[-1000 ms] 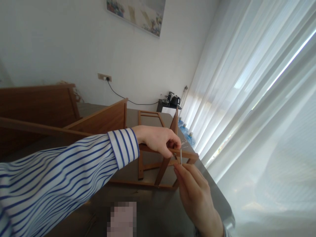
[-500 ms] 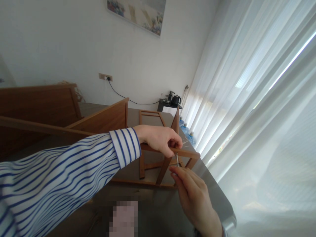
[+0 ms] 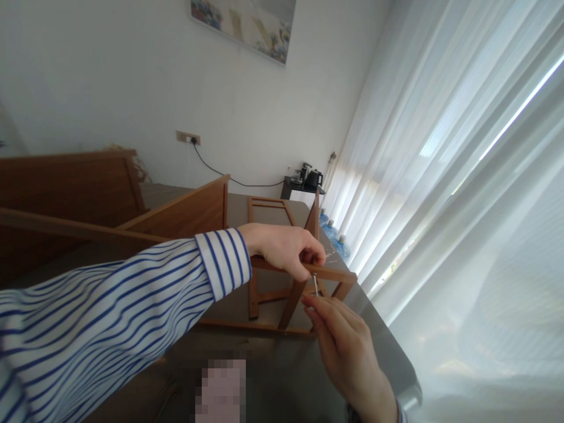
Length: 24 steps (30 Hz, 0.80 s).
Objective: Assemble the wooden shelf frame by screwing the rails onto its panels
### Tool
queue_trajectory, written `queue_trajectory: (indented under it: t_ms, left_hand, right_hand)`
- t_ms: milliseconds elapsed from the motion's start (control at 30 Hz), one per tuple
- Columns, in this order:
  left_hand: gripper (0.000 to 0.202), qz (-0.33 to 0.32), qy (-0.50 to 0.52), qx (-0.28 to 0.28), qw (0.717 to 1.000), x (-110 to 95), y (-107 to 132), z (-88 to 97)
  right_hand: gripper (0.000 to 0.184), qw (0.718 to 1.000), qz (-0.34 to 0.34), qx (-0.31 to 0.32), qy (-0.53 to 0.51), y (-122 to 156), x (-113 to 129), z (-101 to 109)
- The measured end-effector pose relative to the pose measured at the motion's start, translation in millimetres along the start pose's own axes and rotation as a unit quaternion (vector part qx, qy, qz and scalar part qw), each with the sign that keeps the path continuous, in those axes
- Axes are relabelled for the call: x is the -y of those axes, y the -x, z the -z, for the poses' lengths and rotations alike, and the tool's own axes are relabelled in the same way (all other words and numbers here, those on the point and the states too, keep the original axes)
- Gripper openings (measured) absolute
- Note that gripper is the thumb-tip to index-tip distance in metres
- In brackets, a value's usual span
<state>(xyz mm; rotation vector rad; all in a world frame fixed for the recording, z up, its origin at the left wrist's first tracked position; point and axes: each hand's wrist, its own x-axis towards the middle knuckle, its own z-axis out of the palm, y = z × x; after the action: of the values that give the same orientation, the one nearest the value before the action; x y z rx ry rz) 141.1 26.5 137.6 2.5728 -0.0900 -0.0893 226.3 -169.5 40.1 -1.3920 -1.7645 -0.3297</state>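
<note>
My left hand (image 3: 288,251) is closed on the top rail of a small wooden frame (image 3: 332,274), its thumb on the near side and its fingers curled over the far side. Beside that thumb, the tip of a thin metal driving tool (image 3: 316,286) meets a small screw head (image 3: 314,274) in the rail. Below the rail, my right hand (image 3: 346,341) grips this tool with fingers pressed together. Its handle is hidden in the hand, so I cannot tell whether it is a screwdriver or a hex key.
Large wooden panels (image 3: 66,188) stand on the grey table (image 3: 374,329) at the left. Another open wooden frame (image 3: 268,201) lies behind my left hand. White curtains (image 3: 440,176) hang along the right. A black kettle (image 3: 314,178) stands on a low cabinet by the wall.
Both hands, the frame and the tool stay in almost the same place. Only a very slight shift of the right fingers and the tool's shaft shows.
</note>
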Motion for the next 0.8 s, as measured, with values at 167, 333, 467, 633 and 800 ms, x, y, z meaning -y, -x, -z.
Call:
queue_trajectory:
  t_ms: [167,333,467,633,800]
  left_hand:
    - [0.026,0.002,0.003,0.003,1.000,-1.8,0.3,1.0]
    - [0.025,-0.004,0.001,0.001,1.000,-0.4,0.7,0.9]
    - [0.024,-0.009,-0.002,0.000,1.000,0.4,0.3,0.6]
    - [0.025,-0.007,0.001,0.002,1.000,0.1,0.2,0.6]
    - [0.023,-0.016,0.006,0.003,1.000,-0.9,0.8,0.6]
  right_hand:
    - [0.026,1.000,0.012,0.001,0.010,0.9,0.0,-1.3]
    - [0.026,1.000,0.013,-0.015,0.019,-0.8,1.6,-1.4]
    - [0.024,0.999,0.016,-0.014,0.040,-4.6,5.5,0.3]
    - [0.026,0.995,0.013,0.006,0.095,-9.8,10.8,4.1]
    - [0.026,0.993,0.025,0.028,0.108,-14.1,14.1,8.4]
